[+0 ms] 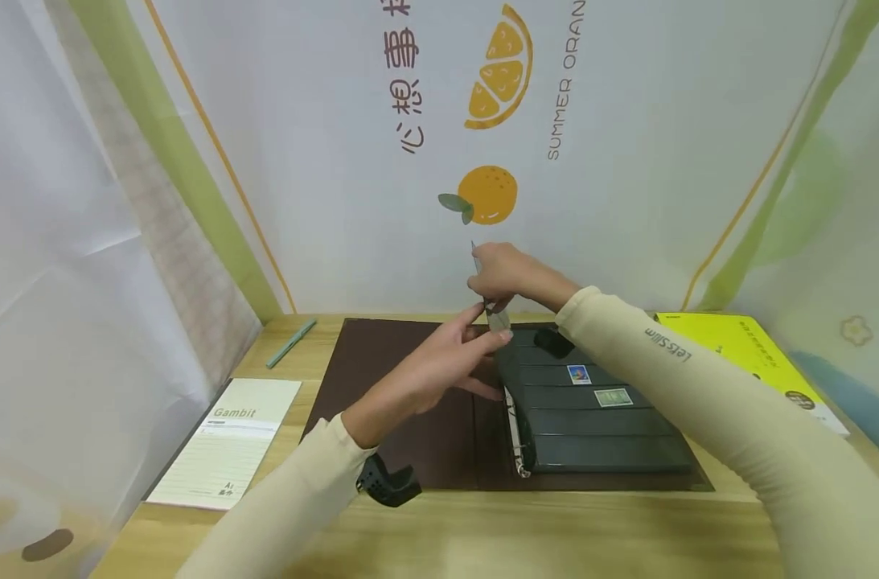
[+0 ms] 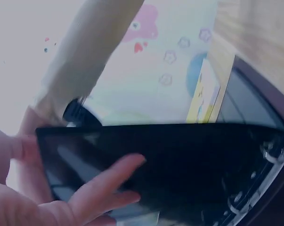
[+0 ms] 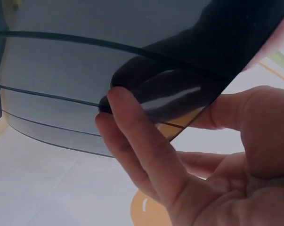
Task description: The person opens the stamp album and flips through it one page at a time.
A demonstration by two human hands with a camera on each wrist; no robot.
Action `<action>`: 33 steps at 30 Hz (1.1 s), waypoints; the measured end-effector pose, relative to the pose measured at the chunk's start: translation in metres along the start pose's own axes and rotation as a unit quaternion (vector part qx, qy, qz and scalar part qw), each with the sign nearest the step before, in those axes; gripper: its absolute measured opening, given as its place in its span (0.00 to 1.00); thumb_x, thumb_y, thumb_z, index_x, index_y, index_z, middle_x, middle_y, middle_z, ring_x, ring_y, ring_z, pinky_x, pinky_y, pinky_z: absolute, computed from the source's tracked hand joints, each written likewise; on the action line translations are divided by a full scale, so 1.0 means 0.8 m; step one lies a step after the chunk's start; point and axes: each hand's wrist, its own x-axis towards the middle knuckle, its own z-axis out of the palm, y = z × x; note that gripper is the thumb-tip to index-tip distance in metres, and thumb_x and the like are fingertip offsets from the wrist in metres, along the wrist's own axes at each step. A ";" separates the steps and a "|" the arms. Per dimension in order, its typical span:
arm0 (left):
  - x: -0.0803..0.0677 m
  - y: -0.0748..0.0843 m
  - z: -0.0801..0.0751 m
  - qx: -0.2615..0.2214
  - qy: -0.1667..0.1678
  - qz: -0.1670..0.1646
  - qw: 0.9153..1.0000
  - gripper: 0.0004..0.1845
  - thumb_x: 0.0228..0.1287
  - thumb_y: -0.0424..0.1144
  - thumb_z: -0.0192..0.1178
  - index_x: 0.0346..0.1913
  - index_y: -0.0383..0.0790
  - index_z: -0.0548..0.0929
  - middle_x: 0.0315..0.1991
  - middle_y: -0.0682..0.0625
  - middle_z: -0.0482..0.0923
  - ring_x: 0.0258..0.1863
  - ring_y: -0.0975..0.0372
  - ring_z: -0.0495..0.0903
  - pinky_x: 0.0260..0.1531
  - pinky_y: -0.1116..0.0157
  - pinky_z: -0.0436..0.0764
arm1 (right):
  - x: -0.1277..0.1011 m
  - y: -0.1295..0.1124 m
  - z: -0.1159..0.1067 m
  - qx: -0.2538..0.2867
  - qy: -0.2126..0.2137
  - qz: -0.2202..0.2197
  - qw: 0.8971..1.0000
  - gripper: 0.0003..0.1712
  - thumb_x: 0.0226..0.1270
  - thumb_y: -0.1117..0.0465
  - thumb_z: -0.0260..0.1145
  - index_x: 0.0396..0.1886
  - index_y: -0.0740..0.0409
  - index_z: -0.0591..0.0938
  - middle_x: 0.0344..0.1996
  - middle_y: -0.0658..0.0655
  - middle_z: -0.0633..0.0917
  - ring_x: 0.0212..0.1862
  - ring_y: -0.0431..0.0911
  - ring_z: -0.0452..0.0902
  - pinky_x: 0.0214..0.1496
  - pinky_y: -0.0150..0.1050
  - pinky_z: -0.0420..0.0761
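Both hands meet over the far edge of the dark brown rectangular desk mat [image 1: 410, 386] on the light wooden table [image 1: 482, 539]. Right hand [image 1: 507, 273] pinches the top corner of a dark, glossy translucent plastic album page [image 1: 491, 310], thumb on one face and fingers [image 3: 132, 136] on the other, holding it upright, edge-on to the head camera. Left hand [image 1: 439, 366] has fingers mostly straight, laid flat against the sheet's face lower down [image 2: 109, 181], steadying it rather than gripping. Judgement: mid page-turn on the dark grey ring-bound stamp album [image 1: 591, 410]; the sheet stands about vertical above the metal rings [image 1: 517, 434], so the next move needs it swung over without dragging on the rings. Album lies open on the mat's right half, just below and right of both hands, touching neither except via the lifted page. Two small stamps [image 1: 597, 386] sit in pockets of the flat page. Off to the sides: pale "Gambit" notepad [image 1: 229, 450], yellow booklet [image 1: 750, 354], thin green pen [image 1: 291, 343].
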 end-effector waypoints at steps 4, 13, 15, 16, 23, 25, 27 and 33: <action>0.007 0.003 0.009 0.025 0.017 -0.010 0.999 0.42 0.77 0.32 0.49 0.83 0.50 0.36 0.77 0.35 0.58 0.49 0.50 0.84 0.42 0.53 0.88 | -0.003 0.002 0.000 0.009 -0.005 0.004 1.000 0.41 0.72 0.63 0.54 0.79 0.72 0.52 0.60 0.73 0.76 0.28 0.49 0.88 0.30 0.36 0.86; 0.003 -0.008 0.000 0.091 0.054 -0.001 0.994 0.44 0.73 0.27 0.47 0.83 0.53 0.38 0.78 0.39 0.59 0.62 0.54 0.78 0.41 0.61 0.75 | -0.014 0.028 -0.014 0.036 0.003 0.035 0.999 0.41 0.78 0.54 0.56 0.80 0.68 0.52 0.74 0.71 0.62 0.40 0.55 0.88 0.36 0.41 0.88; 0.000 -0.012 -0.008 0.088 0.066 0.000 0.994 0.45 0.72 0.26 0.48 0.83 0.55 0.40 0.78 0.39 0.58 0.60 0.52 0.80 0.35 0.62 0.75 | -0.015 0.040 -0.022 0.043 0.009 0.042 0.998 0.42 0.78 0.53 0.56 0.81 0.67 0.51 0.76 0.71 0.60 0.40 0.56 0.88 0.39 0.42 0.88; -0.003 -0.014 -0.013 0.084 0.069 0.002 0.994 0.45 0.71 0.25 0.48 0.83 0.55 0.41 0.78 0.39 0.59 0.61 0.51 0.80 0.36 0.62 0.75 | -0.014 0.049 -0.024 0.041 0.014 0.042 0.998 0.41 0.79 0.53 0.56 0.80 0.68 0.52 0.78 0.71 0.57 0.47 0.58 0.87 0.40 0.43 0.88; -0.023 -0.035 -0.039 0.063 0.093 -0.009 0.994 0.47 0.68 0.22 0.47 0.83 0.55 0.42 0.73 0.35 0.67 0.15 0.66 0.69 0.21 0.67 0.66 | -0.015 0.142 -0.014 -0.046 0.020 0.044 0.998 0.39 0.78 0.53 0.56 0.75 0.76 0.59 0.71 0.77 0.66 0.67 0.69 0.71 0.67 0.60 0.74; -0.027 -0.040 -0.045 0.057 0.097 -0.008 0.994 0.46 0.68 0.22 0.47 0.83 0.54 0.43 0.69 0.34 0.72 0.18 0.66 0.76 0.23 0.68 0.71 | -0.020 0.178 -0.002 -0.068 0.011 0.051 0.996 0.39 0.77 0.53 0.57 0.73 0.79 0.60 0.71 0.79 0.65 0.72 0.71 0.63 0.72 0.63 0.66; -0.029 -0.046 -0.050 0.049 0.101 -0.009 0.994 0.47 0.67 0.21 0.48 0.83 0.54 0.44 0.65 0.34 0.77 0.21 0.64 0.81 0.25 0.68 0.76 | -0.029 0.214 0.014 -0.074 -0.005 0.063 0.995 0.42 0.76 0.52 0.59 0.72 0.82 0.59 0.71 0.80 0.63 0.73 0.73 0.58 0.74 0.64 0.63; -0.036 -0.070 -0.066 0.041 0.115 -0.015 0.992 0.47 0.65 0.20 0.49 0.83 0.51 0.45 0.59 0.31 0.80 0.29 0.60 0.87 0.30 0.64 0.83 | -0.058 0.289 0.063 -0.062 -0.031 0.098 0.993 0.50 0.69 0.47 0.68 0.71 0.84 0.60 0.69 0.83 0.64 0.71 0.76 0.61 0.71 0.65 0.67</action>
